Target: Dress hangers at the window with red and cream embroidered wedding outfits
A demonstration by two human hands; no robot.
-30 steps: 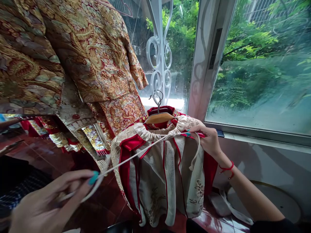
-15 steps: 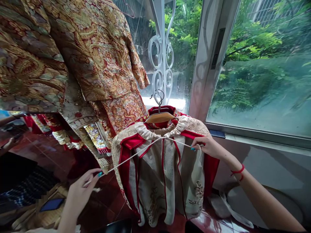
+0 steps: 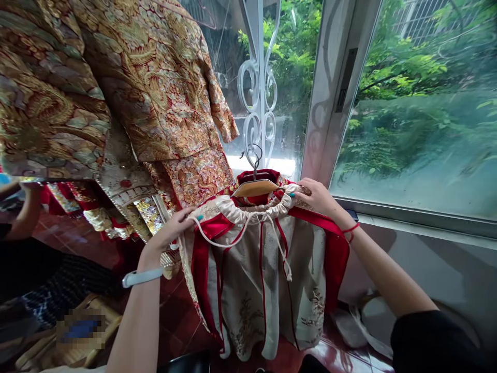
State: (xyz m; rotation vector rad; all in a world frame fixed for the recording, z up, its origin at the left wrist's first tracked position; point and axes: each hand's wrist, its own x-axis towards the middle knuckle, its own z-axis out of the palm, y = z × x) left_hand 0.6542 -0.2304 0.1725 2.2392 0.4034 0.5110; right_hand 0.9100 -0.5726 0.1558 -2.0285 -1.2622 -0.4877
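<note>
A cream garment [image 3: 252,282] with red trim, gold embroidery and a gathered neckline [image 3: 235,211] hangs in front of me on a wooden hanger [image 3: 256,187]. My left hand [image 3: 171,228] is closed at the garment's left shoulder, a white drawstring [image 3: 217,244] running slack from its thumb to the middle of the neckline. The cord's other end dangles loose, knotted at its tip, down the front. At the right side of the neckline, my right hand [image 3: 316,198] pinches the gathered edge between thumb and fingers. A red collar shows behind the hanger.
Gold brocade jackets [image 3: 155,93] hang at upper left, above more red and gold clothes. White scrollwork [image 3: 254,88] stands before the window [image 3: 419,119]. Another person's arm [image 3: 29,207] shows at far left, over a wooden chair [image 3: 111,326]. Plastic bags [image 3: 349,329] lie lower right.
The drawstring was pulled taut to both sides; now it hangs slack. My right hand let its end go and moved up to the neckline. My left hand rose to the shoulder.
</note>
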